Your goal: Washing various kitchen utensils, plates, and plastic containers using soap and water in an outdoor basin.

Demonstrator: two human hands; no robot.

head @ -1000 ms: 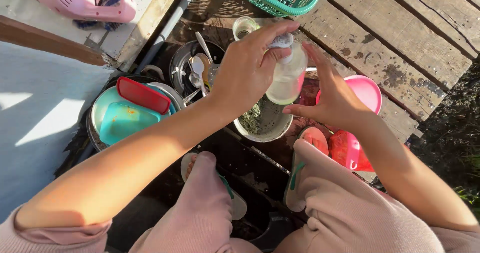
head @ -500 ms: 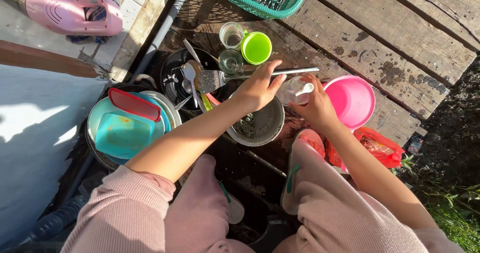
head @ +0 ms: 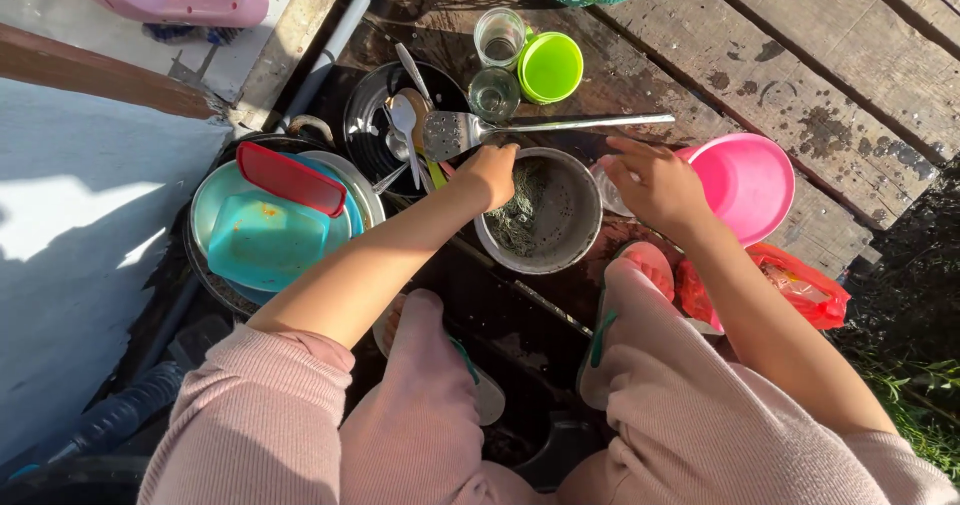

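My left hand [head: 492, 172] reaches into a round metal bowl [head: 578, 248], and its fingers curl down onto a dark green scouring pad [head: 520, 220] lying inside. My right hand [head: 655, 183] is just right of the bowl and grips a clear glass [head: 608, 187] that it mostly hides. A slotted metal spatula [head: 452, 133] lies just behind the bowl, its long handle pointing right.
Behind the bowl are a black pan [head: 372, 115] with spoons, two clear glasses [head: 499, 35] and a green cup [head: 550, 66]. A teal tub [head: 262, 243] and red lid [head: 290, 177] sit in stacked basins at left. A pink bowl [head: 752, 180] and red bag [head: 805, 287] are at right.
Both hands have come down from chest height, where the left rubbed the raised glass. The left hand has dropped into the metal bowl, and the right has lowered the glass beside it.
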